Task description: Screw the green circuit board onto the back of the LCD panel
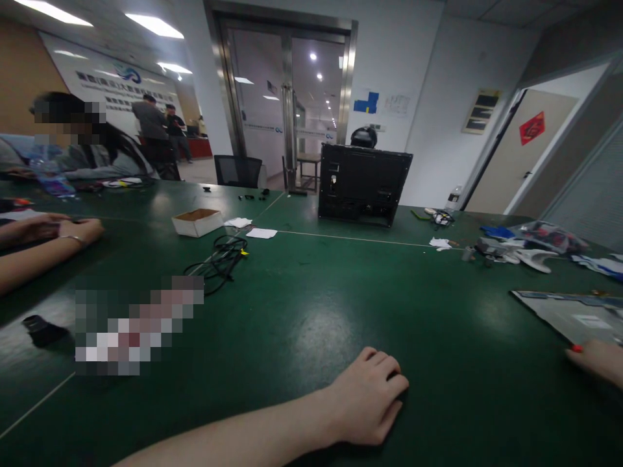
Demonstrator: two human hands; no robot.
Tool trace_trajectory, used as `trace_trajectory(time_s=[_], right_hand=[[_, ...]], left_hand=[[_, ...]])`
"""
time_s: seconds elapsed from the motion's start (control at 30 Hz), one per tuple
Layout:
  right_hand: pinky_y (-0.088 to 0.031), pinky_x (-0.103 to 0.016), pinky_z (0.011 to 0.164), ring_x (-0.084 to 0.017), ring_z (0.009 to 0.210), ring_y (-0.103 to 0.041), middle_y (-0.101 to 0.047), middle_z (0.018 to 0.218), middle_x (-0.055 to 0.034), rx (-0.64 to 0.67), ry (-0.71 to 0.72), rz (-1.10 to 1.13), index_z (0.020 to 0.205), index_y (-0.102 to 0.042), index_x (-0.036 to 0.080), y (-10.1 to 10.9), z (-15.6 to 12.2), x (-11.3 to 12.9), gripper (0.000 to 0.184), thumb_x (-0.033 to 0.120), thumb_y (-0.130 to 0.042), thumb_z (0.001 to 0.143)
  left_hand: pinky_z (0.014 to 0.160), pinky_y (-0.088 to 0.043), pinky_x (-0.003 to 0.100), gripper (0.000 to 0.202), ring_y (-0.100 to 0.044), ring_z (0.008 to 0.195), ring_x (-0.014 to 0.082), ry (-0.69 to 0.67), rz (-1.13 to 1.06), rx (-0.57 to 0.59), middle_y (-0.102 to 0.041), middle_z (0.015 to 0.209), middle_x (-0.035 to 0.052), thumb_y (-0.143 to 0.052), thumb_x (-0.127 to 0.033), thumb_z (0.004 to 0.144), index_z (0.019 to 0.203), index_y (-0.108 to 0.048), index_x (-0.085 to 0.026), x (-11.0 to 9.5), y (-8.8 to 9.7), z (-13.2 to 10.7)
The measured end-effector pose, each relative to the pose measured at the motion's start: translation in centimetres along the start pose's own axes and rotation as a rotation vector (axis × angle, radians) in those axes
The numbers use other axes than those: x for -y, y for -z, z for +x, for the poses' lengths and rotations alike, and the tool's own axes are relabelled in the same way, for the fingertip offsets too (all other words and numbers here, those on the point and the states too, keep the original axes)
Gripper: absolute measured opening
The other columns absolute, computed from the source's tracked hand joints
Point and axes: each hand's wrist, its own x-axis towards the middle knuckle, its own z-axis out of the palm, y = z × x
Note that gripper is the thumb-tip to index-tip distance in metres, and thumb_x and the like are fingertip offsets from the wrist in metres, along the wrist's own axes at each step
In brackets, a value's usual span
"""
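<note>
My left hand (366, 397) rests on the green tabletop near the front middle, its fingers curled in a loose fist. Nothing shows in it, though the fingertips are hidden underneath. At the right edge, my right hand (601, 360) is partly cut off and a little blurred. Its fingers close around a small red-ended object (577, 348) whose kind I cannot make out. That hand is beside the near edge of a flat grey panel (569, 318), which has a dark border and a pale label and runs out of view.
A black open-backed screen casing (365, 185) stands at the far side. Black cables (221, 263), a white box (197, 222) and a pixelated item (139, 327) lie left. Another person's hands (78, 230) are at far left. Plastic bags (549, 235) and scraps lie right.
</note>
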Motion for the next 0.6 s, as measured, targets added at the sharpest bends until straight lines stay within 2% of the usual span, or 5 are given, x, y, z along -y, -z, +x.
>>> trace_trajectory(time_s=[0.1,0.27,0.37,0.47,0.6], right_hand=[[-0.049,-0.033,0.058,-0.024,0.062,-0.069,-0.069,0.067,-0.0211,0.151,0.071,0.03,0.048,-0.062,0.018,-0.2,-3.1,4.3,0.037,0.021,-0.048,0.082],[-0.049,-0.04,0.069,-0.033,0.082,-0.068,-0.069,0.088,-0.0223,0.183,0.254,0.013,0.085,-0.069,0.009,0.5,-9.9,13.4,0.033,0.032,-0.046,0.086],[-0.049,-0.039,0.076,-0.032,0.088,-0.067,-0.068,0.094,-0.0223,0.174,0.445,0.024,0.101,-0.065,0.004,1.9,-14.5,18.9,0.035,0.027,-0.043,0.086],[-0.049,-0.041,0.082,-0.033,0.098,-0.065,-0.061,0.117,-0.0288,0.148,0.585,0.073,0.125,-0.053,-0.002,3.5,-18.7,23.5,0.049,0.022,-0.04,0.085],[-0.051,-0.042,0.081,-0.036,0.101,-0.064,-0.046,0.133,-0.0352,0.252,0.726,0.115,0.139,-0.036,-0.007,5.1,-22.7,28.6,0.072,0.025,-0.051,0.077]], left_hand=[[0.096,-0.036,0.034,0.023,-0.054,0.103,0.0208,-0.002,0.018,-0.002,-0.058,0.112,0.0062,-0.053,-0.028,0.088,0.109,-0.054,-0.019,0.0,-0.1,0.0],[0.097,-0.036,0.037,0.023,-0.054,0.104,0.0223,0.016,0.024,-0.03,-0.058,0.111,0.0081,-0.053,-0.026,0.088,0.11,-0.053,-0.018,0.1,-0.4,0.0],[0.098,-0.034,0.039,0.022,-0.054,0.105,0.0232,0.063,0.035,-0.089,-0.059,0.112,0.0087,-0.05,-0.022,0.089,0.11,-0.054,-0.019,0.7,-0.2,0.3],[0.099,-0.034,0.041,0.025,-0.052,0.108,0.0236,0.151,0.014,-0.177,-0.059,0.113,0.0087,-0.048,-0.019,0.089,0.113,-0.054,-0.019,1.8,0.5,0.7],[0.1,-0.036,0.043,0.031,-0.049,0.115,0.0249,0.307,-0.034,-0.249,-0.058,0.118,0.0106,-0.047,-0.018,0.088,0.119,-0.053,-0.018,3.7,1.7,1.1]])
